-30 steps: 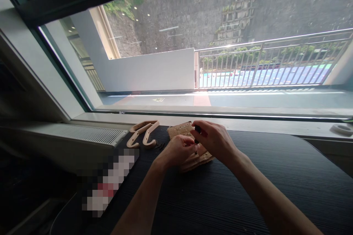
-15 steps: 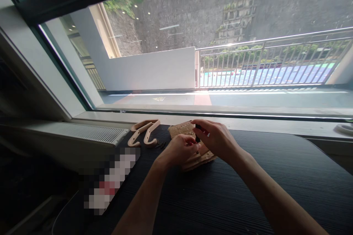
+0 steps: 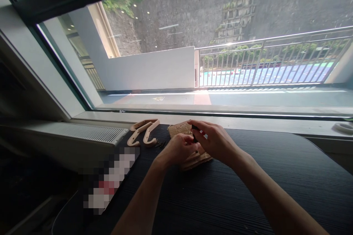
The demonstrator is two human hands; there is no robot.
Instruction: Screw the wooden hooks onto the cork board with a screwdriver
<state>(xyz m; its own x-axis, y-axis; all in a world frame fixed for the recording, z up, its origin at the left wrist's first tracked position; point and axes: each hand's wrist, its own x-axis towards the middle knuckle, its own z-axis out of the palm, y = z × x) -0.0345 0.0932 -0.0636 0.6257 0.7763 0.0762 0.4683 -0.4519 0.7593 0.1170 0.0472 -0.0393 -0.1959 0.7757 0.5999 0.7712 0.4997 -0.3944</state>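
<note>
A flat brown wooden board (image 3: 178,130) with small holes lies on the black ribbed table top (image 3: 248,187), near the window sill. My right hand (image 3: 213,140) is closed round a small dark tool (image 3: 194,134) held upright over the board. My left hand (image 3: 178,149) rests on the board's left part, fingers curled in a pinch right at the tool's tip; what they hold is hidden. A pale wooden piece (image 3: 194,160) shows under both hands at the board's near edge.
Two light wooden hooks (image 3: 143,132) lie to the left of the board, with several small dark screws (image 3: 160,144) beside them. A white vent grille (image 3: 88,133) runs along the left sill. A white round object (image 3: 343,127) sits on the sill at far right.
Both hands stay over the board. My right hand with the dark tool has shifted slightly left and turned a little; my left hand barely moved.
</note>
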